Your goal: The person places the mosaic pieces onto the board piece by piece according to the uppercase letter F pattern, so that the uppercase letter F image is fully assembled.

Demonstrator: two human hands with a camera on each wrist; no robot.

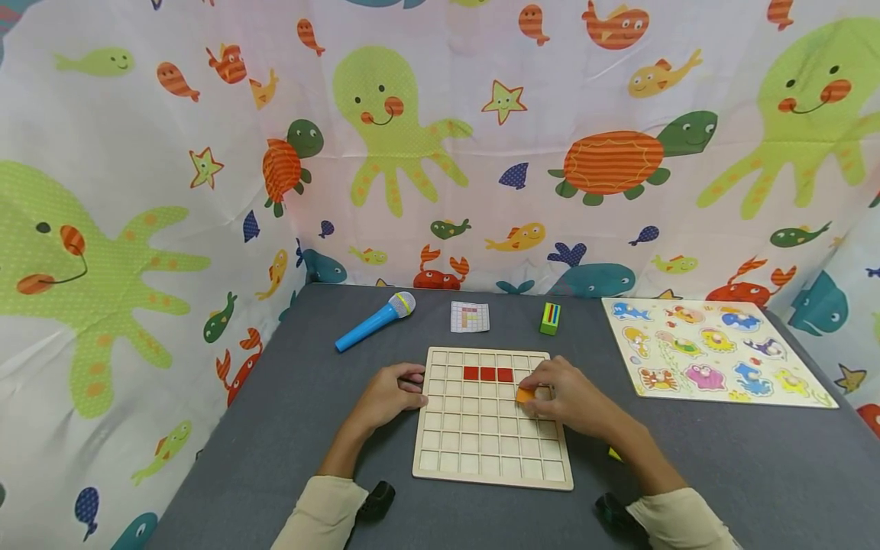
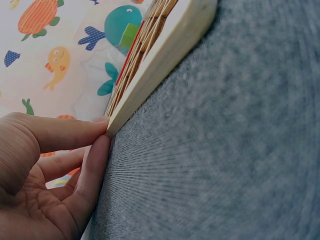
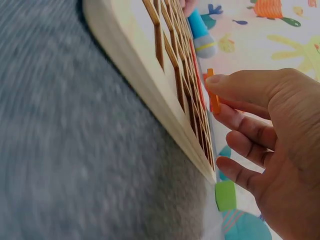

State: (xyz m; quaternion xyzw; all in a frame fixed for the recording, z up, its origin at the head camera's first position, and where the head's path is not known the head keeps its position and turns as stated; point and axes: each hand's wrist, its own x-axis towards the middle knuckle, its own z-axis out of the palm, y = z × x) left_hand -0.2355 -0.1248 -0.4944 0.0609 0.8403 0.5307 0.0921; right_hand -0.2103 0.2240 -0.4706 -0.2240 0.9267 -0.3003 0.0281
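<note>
Our left hand (image 1: 388, 393) pinches the board's (image 1: 477, 425) left edge; our right hand (image 1: 560, 389) pinches the orange tile (image 1: 525, 395) over it, near the far right corner. Released off-centre, the tile could settle askew.

A dark grey bench (image 1: 261, 458) with a woven, fabric-like surface carries a square wooden grid board (image 1: 491, 480) near its middle. Beyond the board lie a blue toy microphone (image 1: 374, 322), a small printed grid card (image 1: 470, 317) and a lime-green box (image 1: 550, 319). A sea-animal puzzle board (image 1: 687, 396) lies farther right; a yellow piece (image 1: 615, 454), mostly hidden, sits nearer.
</note>
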